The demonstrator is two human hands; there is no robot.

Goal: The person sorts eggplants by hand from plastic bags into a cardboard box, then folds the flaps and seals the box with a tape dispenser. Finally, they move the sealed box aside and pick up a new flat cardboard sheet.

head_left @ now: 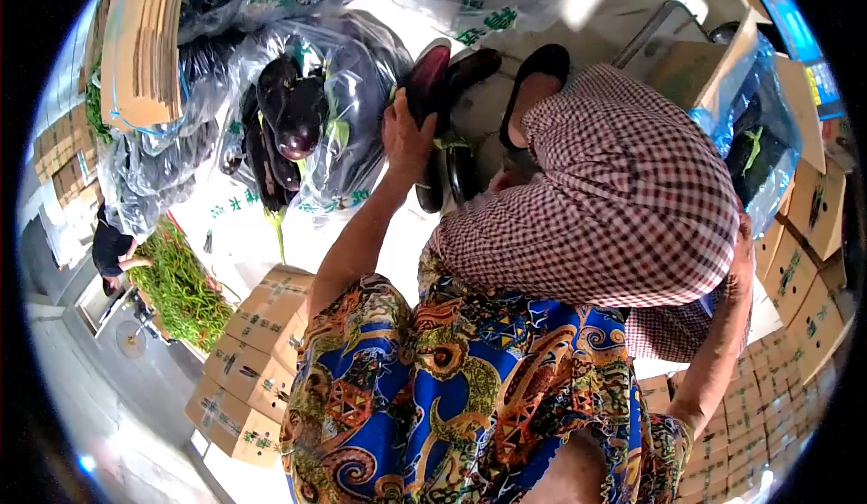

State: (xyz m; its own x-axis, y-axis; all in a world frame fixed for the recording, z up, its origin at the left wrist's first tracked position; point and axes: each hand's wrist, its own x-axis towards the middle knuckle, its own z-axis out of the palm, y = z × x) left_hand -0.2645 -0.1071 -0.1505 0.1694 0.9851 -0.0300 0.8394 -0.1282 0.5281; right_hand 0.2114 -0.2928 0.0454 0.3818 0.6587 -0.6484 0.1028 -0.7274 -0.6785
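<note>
My left hand [408,138] is wrapped round the lower end of a purple eggplant [428,75] beside my shoe. Next to it, a darker eggplant [471,68] lies at an angle, and more eggplants [462,172] rest just below. A clear plastic bag [357,79] full of eggplants lies open left of that hand, with a large dark eggplant [293,111] on top. My right hand [744,247] is by my checked trouser leg at the right, near a blue bag [781,147]; its fingers are mostly hidden.
Stacked cardboard boxes [248,368] stand at the lower left, and more boxes [768,414] at the right. Flattened cardboard [143,43] stands upper left. Beyond are green peppers [181,283] and another person [113,249]. A blue-screened device [799,39] is upper right.
</note>
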